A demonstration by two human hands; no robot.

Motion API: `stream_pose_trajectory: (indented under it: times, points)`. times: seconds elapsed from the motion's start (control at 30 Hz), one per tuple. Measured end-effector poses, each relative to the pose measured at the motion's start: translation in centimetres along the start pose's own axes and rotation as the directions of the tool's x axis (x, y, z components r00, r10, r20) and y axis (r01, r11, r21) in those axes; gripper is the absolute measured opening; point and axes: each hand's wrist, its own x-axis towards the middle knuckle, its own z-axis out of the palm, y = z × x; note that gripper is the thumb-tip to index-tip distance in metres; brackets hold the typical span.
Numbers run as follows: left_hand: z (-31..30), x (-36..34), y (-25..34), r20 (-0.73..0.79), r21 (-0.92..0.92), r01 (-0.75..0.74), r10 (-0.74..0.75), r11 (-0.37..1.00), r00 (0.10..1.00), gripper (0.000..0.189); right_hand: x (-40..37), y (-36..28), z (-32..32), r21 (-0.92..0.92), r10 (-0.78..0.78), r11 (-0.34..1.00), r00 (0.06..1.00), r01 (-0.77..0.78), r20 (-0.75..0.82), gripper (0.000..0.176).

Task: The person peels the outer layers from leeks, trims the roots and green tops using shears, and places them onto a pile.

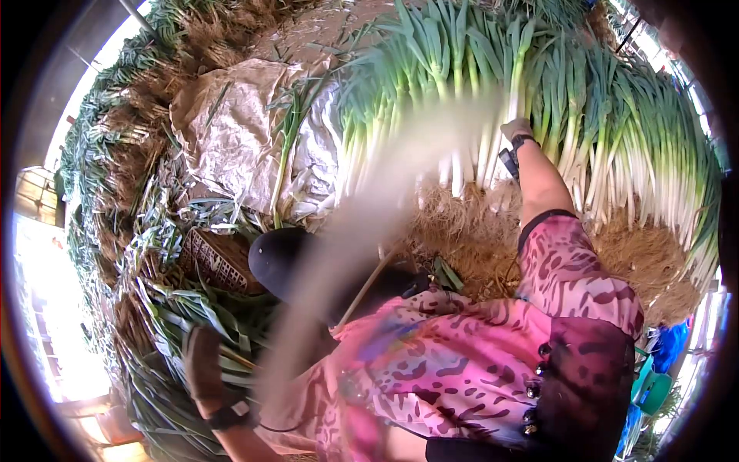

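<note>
My right hand (517,129), gloved and with a dark band at the wrist, reaches forward to the upright green onions. Its fingers close around the pale stalk of a green onion (520,71), which stands in front of the row. Long green leaves, white stalks and brown stringy roots make up this dense row of green onions (616,123). My left hand (202,360), in a brown glove, is low at the left over loose green leaves (165,393). Its fingers look stretched out, beside a thin yellowish stalk (237,358). A pale blurred streak (369,208) crosses the middle and hides part of the scene.
A crumpled tan sheet (227,127) lies left of the row, with a loose green onion (286,154) at its edge. Near my knee are a brown slatted crate (212,258) and a dark rounded object (279,258). More onions with roots (131,131) are piled along the left.
</note>
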Motion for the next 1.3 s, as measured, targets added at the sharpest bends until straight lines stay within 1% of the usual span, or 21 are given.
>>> stream_pose_trajectory:
  times: [0.07,0.13,0.17,0.23,0.27,0.33,0.4,0.47,0.57,0.63,0.7,0.77,0.87,0.97,1.0,1.07,1.1,1.13,1.23,1.27,1.3]
  points:
    - [3.1,-0.8,-0.6,0.048,-0.219,0.113,-0.105,0.969,0.993,0.031,-1.6,-1.0,0.8,0.048,0.090,0.995,0.995,-0.093,0.049,0.062]
    - [4.6,-1.6,-0.6,0.212,0.375,-0.253,0.183,0.892,0.960,0.029,-1.6,-1.6,2.4,0.182,0.078,0.980,0.997,-0.075,-0.011,0.058]
    - [5.1,-1.8,-2.3,0.195,-0.005,0.020,-0.018,1.000,0.981,0.034,-3.1,-2.9,1.3,0.241,0.091,0.966,0.996,-0.093,0.019,0.061]
    - [6.5,-2.1,-7.4,0.362,-0.666,0.505,-0.354,0.549,0.862,0.044,-8.8,-6.0,-0.6,0.182,-0.016,0.983,0.999,0.021,-0.029,0.081]
    - [6.8,-2.1,-9.3,0.369,-0.705,0.529,-0.393,0.473,0.843,0.041,-9.6,-6.7,0.0,0.167,-0.056,0.984,0.998,0.061,-0.036,0.091]
    - [8.0,-2.2,-10.1,0.294,-0.427,0.390,-0.282,0.816,0.913,0.040,-8.3,-6.4,3.5,0.113,-0.055,0.991,0.994,0.065,-0.090,0.103]
    - [8.3,-3.0,-11.2,0.273,-0.350,0.339,-0.251,0.873,0.929,0.039,-8.1,-6.5,4.1,0.061,-0.041,0.997,0.995,0.047,-0.086,0.095]
    - [9.4,-4.0,-15.5,0.230,-0.437,0.363,-0.288,0.823,0.930,0.038,-5.8,-5.8,4.8,-0.216,-0.136,0.964,0.986,0.155,0.100,0.091]
    - [10.0,-4.1,-9.0,0.297,-0.671,0.614,-0.608,0.415,0.736,0.034,-3.6,-5.0,3.1,0.057,-0.056,0.997,0.998,0.054,0.024,0.096]
    - [11.8,-5.3,-13.3,0.271,-0.548,0.456,-0.367,0.701,0.890,0.033,-4.5,-4.9,0.8,0.062,-0.036,0.998,0.999,0.033,0.039,0.106]
    - [10.5,-6.0,-16.9,0.324,-0.578,0.491,-0.368,0.652,0.871,0.032,-3.4,-3.7,1.9,0.041,-0.077,0.996,0.996,0.076,0.045,0.123]
    - [11.5,-4.7,-14.6,0.458,-0.717,0.664,-0.578,0.209,0.676,0.030,1.9,-2.3,4.0,-0.214,-0.095,0.972,0.995,0.095,0.010,0.105]
    - [15.3,-3.8,-19.1,0.551,-0.625,0.710,-0.461,0.325,0.695,0.033,0.6,-4.2,0.6,-0.278,-0.186,0.941,0.981,0.193,0.052,0.075]
    - [18.6,-3.3,-14.2,0.491,-0.348,0.853,-0.700,0.389,0.519,0.041,-5.6,-9.5,-2.3,-0.220,-0.257,0.944,0.966,0.247,-0.021,0.077]
    - [23.0,-4.7,-21.1,0.492,-0.397,0.785,-0.612,0.475,0.619,0.056,-8.1,-11.5,-2.7,-0.205,-0.316,0.933,0.945,0.294,-0.082,0.082]
    - [25.3,-5.5,-20.7,0.505,-0.314,0.848,-0.681,0.427,0.530,0.060,-4.0,-13.2,1.3,-0.049,-0.611,0.789,0.774,0.612,-0.166,0.078]
    - [26.3,-5.9,-20.7,0.506,-0.274,0.876,-0.714,0.398,0.483,0.062,-11.4,-17.4,-0.3,0.301,-0.634,0.730,0.772,0.613,-0.035,0.068]
    - [27.0,-6.9,-21.9,0.427,-0.146,0.787,-0.679,0.600,0.597,0.063,-21.3,-22.6,-2.7,0.611,-0.646,0.639,0.757,0.467,0.096,0.058]
    - [29.1,-8.9,-22.9,0.611,-0.268,0.844,-0.595,0.465,0.521,0.054,-40.5,-31.3,-4.1,0.634,-0.877,0.460,0.432,0.621,0.212,0.052]
    - [29.5,-9.2,-22.6,0.664,-0.300,0.859,-0.555,0.415,0.500,0.052,-42.8,-32.1,-0.6,0.510,-0.982,0.188,0.152,0.839,0.113,0.048]
    - [29.9,-9.4,-22.1,0.713,-0.329,0.873,-0.512,0.359,0.479,0.049,-47.5,-33.1,1.0,0.553,-0.956,0.231,0.083,0.801,0.280,0.045]
